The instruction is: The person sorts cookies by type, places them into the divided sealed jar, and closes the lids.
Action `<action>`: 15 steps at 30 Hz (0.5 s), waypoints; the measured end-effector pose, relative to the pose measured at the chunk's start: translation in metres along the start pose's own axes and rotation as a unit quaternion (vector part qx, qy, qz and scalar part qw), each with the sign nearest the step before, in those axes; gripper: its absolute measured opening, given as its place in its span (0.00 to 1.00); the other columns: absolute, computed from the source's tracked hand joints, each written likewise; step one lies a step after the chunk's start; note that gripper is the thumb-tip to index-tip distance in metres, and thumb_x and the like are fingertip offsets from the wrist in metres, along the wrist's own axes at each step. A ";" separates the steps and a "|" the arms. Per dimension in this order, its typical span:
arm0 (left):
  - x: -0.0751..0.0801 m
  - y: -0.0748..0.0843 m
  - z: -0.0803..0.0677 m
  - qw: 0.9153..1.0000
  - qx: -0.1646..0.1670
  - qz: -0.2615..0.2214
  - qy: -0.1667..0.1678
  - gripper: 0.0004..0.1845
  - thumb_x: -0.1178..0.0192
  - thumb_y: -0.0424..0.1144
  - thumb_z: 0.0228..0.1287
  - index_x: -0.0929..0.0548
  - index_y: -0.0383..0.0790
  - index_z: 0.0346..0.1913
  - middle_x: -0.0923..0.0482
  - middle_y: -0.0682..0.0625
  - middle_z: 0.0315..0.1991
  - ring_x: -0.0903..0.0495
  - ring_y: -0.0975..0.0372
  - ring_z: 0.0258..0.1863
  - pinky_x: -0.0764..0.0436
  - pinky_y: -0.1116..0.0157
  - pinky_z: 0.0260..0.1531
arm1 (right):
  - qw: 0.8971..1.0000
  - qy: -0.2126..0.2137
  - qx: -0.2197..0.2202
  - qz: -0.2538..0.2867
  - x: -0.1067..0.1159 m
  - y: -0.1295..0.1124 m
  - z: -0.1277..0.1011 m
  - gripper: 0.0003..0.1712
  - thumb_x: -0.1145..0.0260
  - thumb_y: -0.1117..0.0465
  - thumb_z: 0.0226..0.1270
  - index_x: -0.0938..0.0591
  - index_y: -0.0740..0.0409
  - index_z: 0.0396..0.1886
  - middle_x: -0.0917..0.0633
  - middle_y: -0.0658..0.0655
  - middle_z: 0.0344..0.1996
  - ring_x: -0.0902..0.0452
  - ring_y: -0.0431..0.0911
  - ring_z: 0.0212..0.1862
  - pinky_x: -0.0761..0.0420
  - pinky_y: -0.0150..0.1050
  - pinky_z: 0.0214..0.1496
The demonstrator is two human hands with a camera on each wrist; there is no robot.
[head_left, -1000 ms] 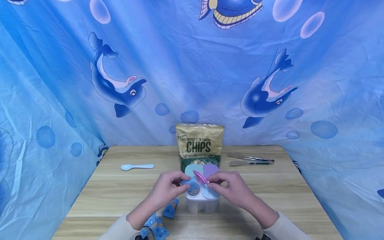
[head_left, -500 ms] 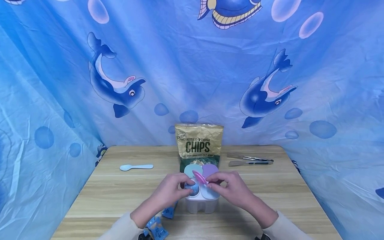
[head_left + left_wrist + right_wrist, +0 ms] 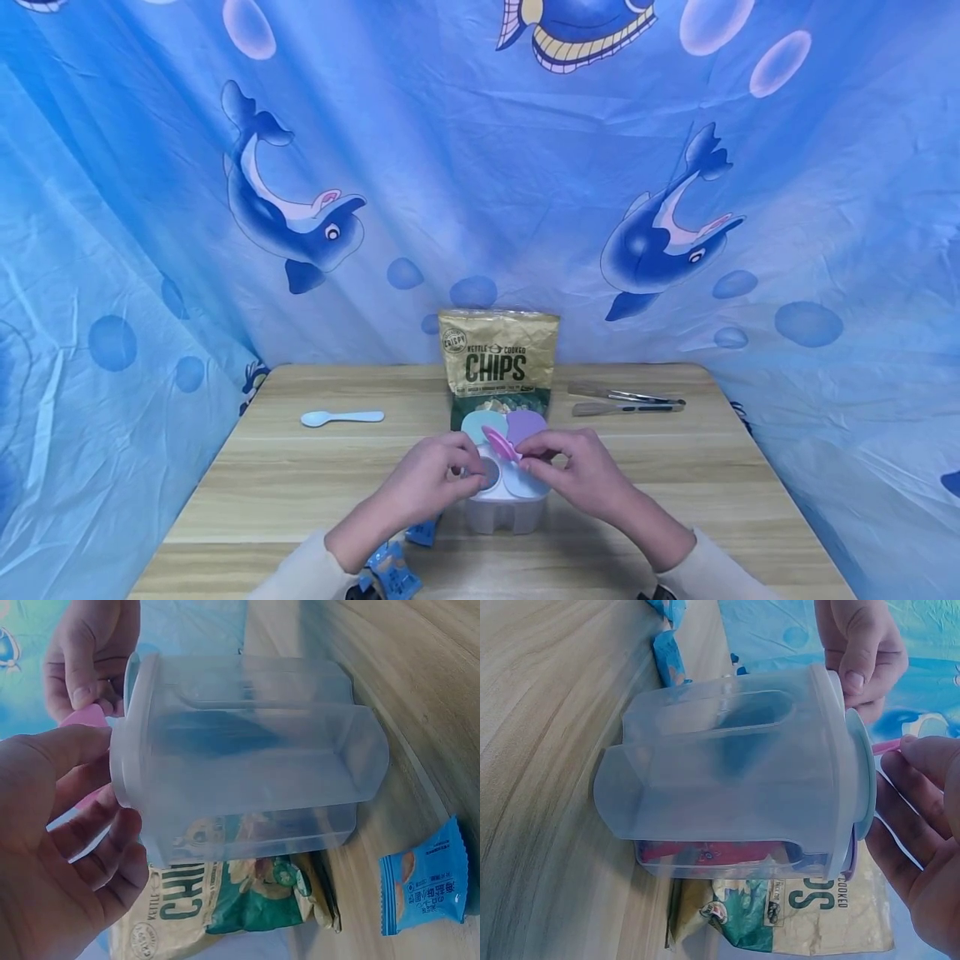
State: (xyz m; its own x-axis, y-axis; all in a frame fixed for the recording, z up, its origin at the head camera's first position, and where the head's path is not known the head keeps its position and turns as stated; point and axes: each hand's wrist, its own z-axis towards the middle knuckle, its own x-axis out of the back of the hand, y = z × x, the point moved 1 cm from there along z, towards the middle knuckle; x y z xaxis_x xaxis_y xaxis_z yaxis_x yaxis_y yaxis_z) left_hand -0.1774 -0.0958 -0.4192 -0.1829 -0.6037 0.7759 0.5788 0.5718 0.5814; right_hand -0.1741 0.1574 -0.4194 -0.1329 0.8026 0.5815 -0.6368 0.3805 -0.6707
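A clear plastic storage container [image 3: 504,515] stands upright on the table, its white top fitted with pastel flip lids. My right hand [image 3: 581,468] pinches the raised pink lid [image 3: 500,443] between thumb and fingers. Beneath that lid is a round opening [image 3: 490,477], and my left hand [image 3: 435,471] is right at its rim, fingers loosely curled with nothing seen between them. Through the wall in the left wrist view, a blurred blue snack packet [image 3: 225,731] shows inside the upper part of the container. Something red [image 3: 712,853] fills another compartment in the right wrist view.
Several blue snack packets [image 3: 393,571] lie at the front left, one packet [image 3: 427,881] close to the container. A chips bag [image 3: 498,358] stands behind it. A light blue spoon [image 3: 342,417] lies left, tongs [image 3: 628,407] at the back right.
My left hand moved the blue packet to the opening and let it go; it is now inside the container. My right hand keeps holding the pink lid up.
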 end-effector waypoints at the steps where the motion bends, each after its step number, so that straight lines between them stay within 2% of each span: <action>1: 0.000 0.000 0.000 1.000 -0.003 0.001 0.001 0.04 0.29 0.44 0.65 0.07 0.50 0.39 0.18 0.64 0.37 0.21 0.71 0.38 0.19 0.69 0.39 | 1.000 0.001 0.002 0.000 0.000 0.000 0.000 0.08 0.25 0.62 0.65 0.10 0.49 0.43 0.09 0.44 0.37 0.14 0.34 0.38 0.14 0.33 0.36; 4: 0.000 -0.001 -0.001 1.000 -0.007 -0.007 0.001 0.05 0.29 0.44 0.66 0.08 0.50 0.42 0.18 0.63 0.37 0.23 0.71 0.34 0.20 0.70 0.36 | 1.000 0.001 0.006 0.001 0.000 0.000 0.000 0.08 0.25 0.62 0.65 0.10 0.50 0.43 0.09 0.45 0.37 0.14 0.34 0.38 0.14 0.33 0.36; 9: 0.006 -0.006 -0.005 0.998 0.002 -0.060 0.007 0.07 0.31 0.41 0.67 0.09 0.51 0.46 0.16 0.61 0.41 0.22 0.72 0.33 0.19 0.70 0.32 | 1.000 0.002 0.008 0.001 -0.001 0.000 -0.001 0.08 0.25 0.62 0.65 0.10 0.51 0.43 0.09 0.46 0.37 0.14 0.34 0.38 0.14 0.33 0.36; 12: 0.012 -0.010 -0.009 0.996 0.018 -0.081 0.026 0.08 0.32 0.39 0.67 0.10 0.50 0.47 0.14 0.58 0.43 0.20 0.70 0.35 0.18 0.69 0.33 | 1.000 0.003 0.008 0.001 -0.001 -0.001 -0.001 0.08 0.25 0.62 0.65 0.10 0.52 0.43 0.09 0.46 0.37 0.14 0.34 0.37 0.14 0.33 0.37; 15: 0.018 -0.019 -0.012 0.995 0.045 -0.079 0.040 0.09 0.31 0.40 0.67 0.10 0.49 0.49 0.14 0.56 0.45 0.19 0.67 0.36 0.18 0.68 0.33 | 1.000 0.004 0.008 0.000 0.000 -0.001 -0.001 0.08 0.25 0.63 0.64 0.10 0.52 0.43 0.09 0.46 0.37 0.14 0.34 0.37 0.14 0.33 0.36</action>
State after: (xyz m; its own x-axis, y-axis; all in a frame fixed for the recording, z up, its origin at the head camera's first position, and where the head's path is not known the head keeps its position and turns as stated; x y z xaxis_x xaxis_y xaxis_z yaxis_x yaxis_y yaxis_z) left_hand -0.1818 -0.1244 -0.4195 -0.1996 -0.7301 0.6536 0.4745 0.5115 0.7164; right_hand -0.1729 0.1570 -0.4193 -0.1275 0.8062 0.5778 -0.6493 0.3725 -0.6631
